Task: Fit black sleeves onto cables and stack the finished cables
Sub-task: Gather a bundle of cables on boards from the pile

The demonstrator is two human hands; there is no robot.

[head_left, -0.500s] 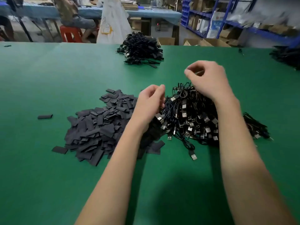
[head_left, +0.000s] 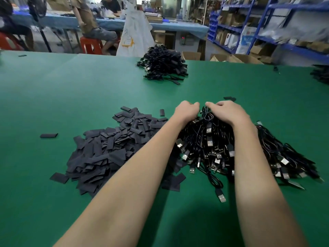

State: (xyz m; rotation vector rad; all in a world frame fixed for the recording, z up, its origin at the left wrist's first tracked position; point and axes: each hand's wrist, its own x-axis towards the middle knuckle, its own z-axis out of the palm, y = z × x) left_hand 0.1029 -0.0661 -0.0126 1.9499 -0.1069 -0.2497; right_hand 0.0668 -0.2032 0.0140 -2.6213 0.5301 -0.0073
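On the green tabletop (head_left: 53, 97), both hands' fingers curled into the cable heap (head_left: 222, 148); light, floppy, tangle-prone, best pinched near a plug; flat sleeves (head_left: 106, 152) alongside.

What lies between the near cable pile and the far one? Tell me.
Head view: bare green table between near pile and far pile, except one stray sleeve just beyond the hands.

On the table (head_left: 53, 90) before us, a heap of sleeves (head_left: 110, 148) lies left and a heap of cables (head_left: 222, 148) right, touching. Our left hand (head_left: 187, 110) and right hand (head_left: 229, 111) rest atop the cables. A finished stack (head_left: 162, 65) sits behind.
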